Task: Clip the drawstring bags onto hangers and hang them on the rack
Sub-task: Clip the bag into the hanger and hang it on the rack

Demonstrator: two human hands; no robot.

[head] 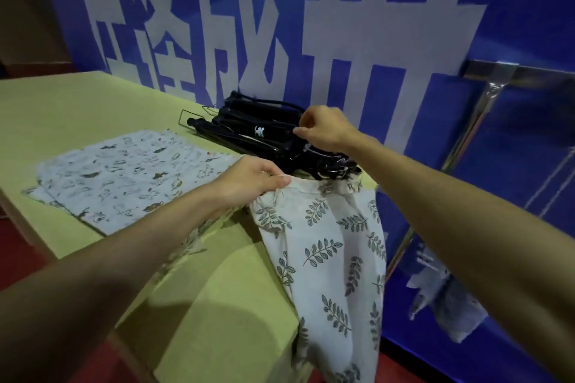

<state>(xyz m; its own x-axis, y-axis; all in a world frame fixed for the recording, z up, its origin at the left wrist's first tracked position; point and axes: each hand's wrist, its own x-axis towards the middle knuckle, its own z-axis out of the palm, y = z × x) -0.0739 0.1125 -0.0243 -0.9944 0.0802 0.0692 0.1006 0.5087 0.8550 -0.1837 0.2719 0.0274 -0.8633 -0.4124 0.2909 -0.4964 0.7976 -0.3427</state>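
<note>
- Head view, only one camera here: the left hand [249,180] is dead centre, fingers curled over and gripping the top hem of the leaf-print bag [329,246].
- That bag hangs from the grip down toward 5 o'clock, draped off the corner of the table [77,109]. I'd guess it's held up by the hem so the mouth stays flat and easy to feed into a clip.
- The right hand [323,130] is just past it at 1 o'clock, curled tight. Thumb and forefinger look pinched on the top hanger [329,162], though I can't tell exactly which part.
- The far end of the bag's hem sits right at that hanger's lower end, so my read is that one corner is being clipped. I can't see whether the clip has actually bitten.
- The rest of the pile of hangers [249,124] is at 12 o'clock against the blue banner [513,9], in easy reach of the right hand.
- The animal-print bags [124,177] lie flat at 9 o'clock, apparently waiting their turn.
- The rack [485,96] stands at 3 o'clock, beside the table. A pale bag [445,298] shows low at 4 o'clock behind the right forearm, looking already hung.
</note>
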